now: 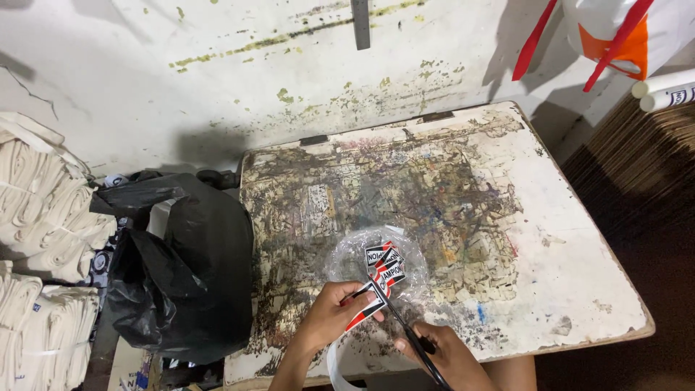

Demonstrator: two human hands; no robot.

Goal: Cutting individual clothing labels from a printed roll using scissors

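My left hand (327,313) pinches a small red, white and black printed label (367,305) at the near edge of a stained, paint-crusted table (579,289). My right hand (447,355) grips black scissors (404,327), whose blades point up-left and meet the label. Just beyond the label lies a clear plastic bag (347,255) with a few more of the same labels (385,262) on it.
A bulging black plastic bag (181,275) sits left of the table. Stacks of folded cream cloth (43,217) fill the far left. A white and orange bag with red handles (615,32) hangs at the top right, above corrugated cardboard sheets (637,166). A blotched wall stands behind.
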